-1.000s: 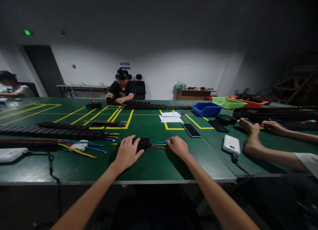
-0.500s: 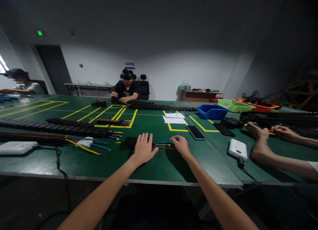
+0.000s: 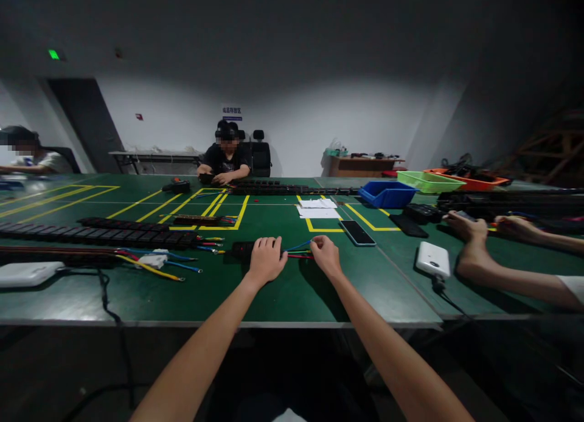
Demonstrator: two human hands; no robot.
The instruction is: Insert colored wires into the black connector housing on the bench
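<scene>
A short black cable chain lies crosswise on the green table in front of me. My left hand is over its right part, fingers curled around it from above, thumb at its right end. From that end come several wires: a blue wire, a green wire and a red wire. The blue wire's tip is pinched between thumb and forefinger of my right hand. The red one runs close under that hand. A yellow wire end sticks out of the chain's left side.
Longer cable chains with coloured wires lie left, by a white power bank. A phone, papers, a blue bin and another white device are right. A co-worker's hands work at the far right.
My left hand has gone from lying flat with fingers extended to curling over the chain. My right hand still pinches the blue wire. The view has shifted slightly.
</scene>
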